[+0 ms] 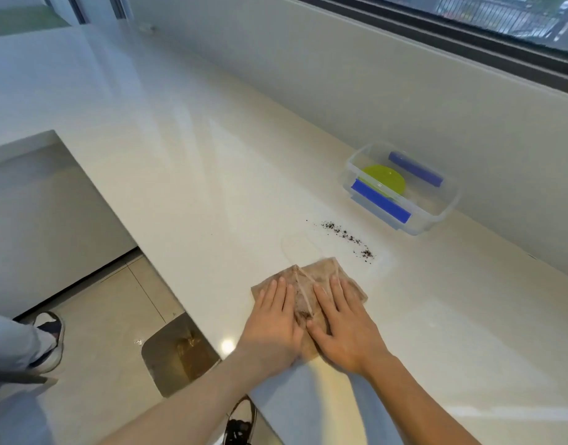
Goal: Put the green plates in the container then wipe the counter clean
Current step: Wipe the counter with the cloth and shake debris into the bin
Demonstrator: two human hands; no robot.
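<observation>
A brown cloth lies flat on the white counter. My left hand and my right hand both press down on it, palms flat, fingers spread. A line of dark crumbs lies on the counter just beyond the cloth, to the right. Behind the crumbs stands a clear plastic container with blue clips, near the wall. A green plate lies inside it.
The counter's front edge runs diagonally on the left, with tiled floor below. Another person's leg and shoe stand at the lower left. A wall and a window border the counter at the back.
</observation>
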